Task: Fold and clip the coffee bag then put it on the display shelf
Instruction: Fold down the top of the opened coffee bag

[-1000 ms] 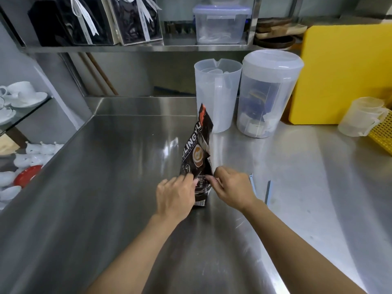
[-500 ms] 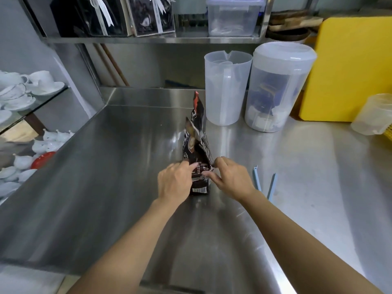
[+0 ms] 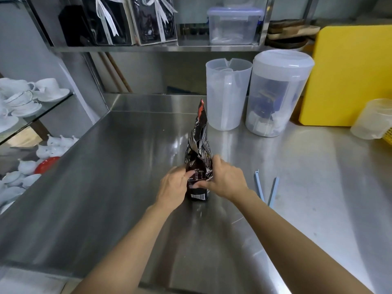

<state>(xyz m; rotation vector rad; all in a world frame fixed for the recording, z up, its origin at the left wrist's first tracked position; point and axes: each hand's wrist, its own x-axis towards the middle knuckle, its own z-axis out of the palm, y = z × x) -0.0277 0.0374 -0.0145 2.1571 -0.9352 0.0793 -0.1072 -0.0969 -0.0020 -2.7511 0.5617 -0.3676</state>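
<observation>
A dark coffee bag (image 3: pixel 199 145) with white print stands upright on the steel counter (image 3: pixel 118 170), its crumpled top leaning away from me. My left hand (image 3: pixel 172 186) grips the bag's lower left side. My right hand (image 3: pixel 226 180) holds its lower right side, thumb across the front label. A light blue bag clip (image 3: pixel 266 188) lies open in a V on the counter just right of my right wrist. The display shelf (image 3: pixel 157 47) runs above the back of the counter.
A clear measuring jug (image 3: pixel 228 94) and a lidded plastic canister (image 3: pixel 277 92) stand behind the bag. A yellow cutting board (image 3: pixel 350 77) leans at the right. Black gift boxes (image 3: pixel 118 20) and a clear lidded tub (image 3: pixel 234 25) fill the shelf. White cups (image 3: pixel 27 98) sit at left.
The bag has been turned edge-on and its top pressed narrower. Both hands have stayed low on the bag. The view has pulled back a little.
</observation>
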